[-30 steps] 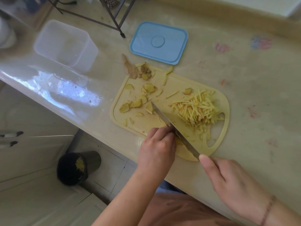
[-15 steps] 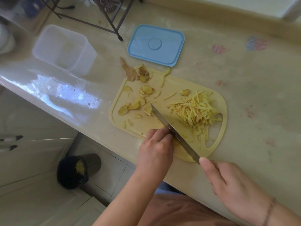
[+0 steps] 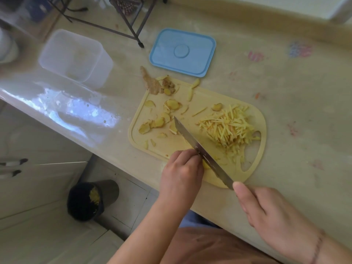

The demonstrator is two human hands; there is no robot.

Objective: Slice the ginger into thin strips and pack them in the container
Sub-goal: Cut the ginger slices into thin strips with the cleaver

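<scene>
Steel knife (image 3: 202,152) in right hand (image 3: 274,216) points diagonally up-left across board (image 3: 253,170).

No text, label, brand or number can be read anywhere; the blue lid (image 3: 182,52) bears only a plain raised circle; the worktop (image 3: 285,88) shows faint coloured smudges, too blurred to tell as signs; the knife (image 3: 202,152) blade shows no legible mark.
</scene>
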